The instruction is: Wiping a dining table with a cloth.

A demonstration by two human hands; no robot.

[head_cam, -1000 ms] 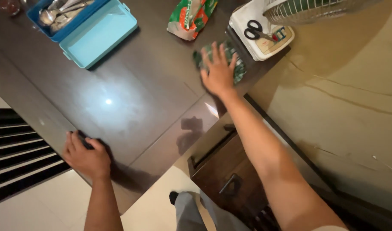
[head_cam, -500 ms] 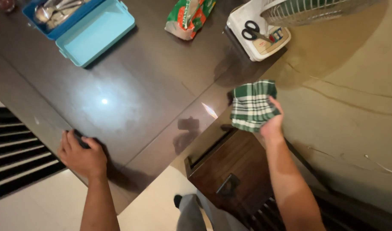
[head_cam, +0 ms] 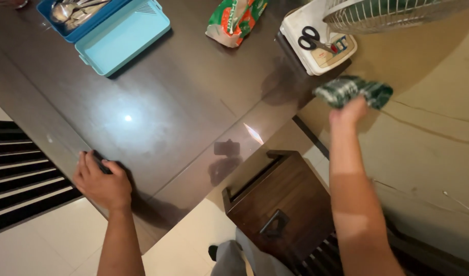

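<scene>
1. Across the upper left of the view, a dark brown glossy table [head_cam: 158, 102] is lying, reflecting a bright ceiling light.
2. At the table's far edge, a light blue plastic box [head_cam: 123, 37] is sitting beside a darker blue tray [head_cam: 76, 18] that is holding metal spoons.
3. Near the far middle, a green, orange and white packet [head_cam: 235, 19] is lying on the table.
4. At the table's far right corner, a white fan base [head_cam: 319, 46] is standing, with black-handled scissors [head_cam: 312, 40] resting on it and the wire fan guard [head_cam: 388, 13] showing above.
5. To the right, a beige wall [head_cam: 429, 153] is running past the table, marked with thin cracks.
6. Below the table's corner, a dark wooden chair [head_cam: 280, 199] is standing on pale floor tiles [head_cam: 50, 240]; dark slats are showing at the left edge.
7. The right hand [head_cam: 349, 113] is reaching out at the end of a straight forearm, raised off the table beside the fan base and in front of the wall.
8. Its fingers are closing around a green and white checked cloth [head_cam: 353, 91], which is bunched and blurred, hanging in the air clear of the table.
9. The left hand [head_cam: 102, 185] is resting palm down on the table's near edge, fingers curled over it and covering a small dark object [head_cam: 102, 166] whose kind cannot be told.
</scene>
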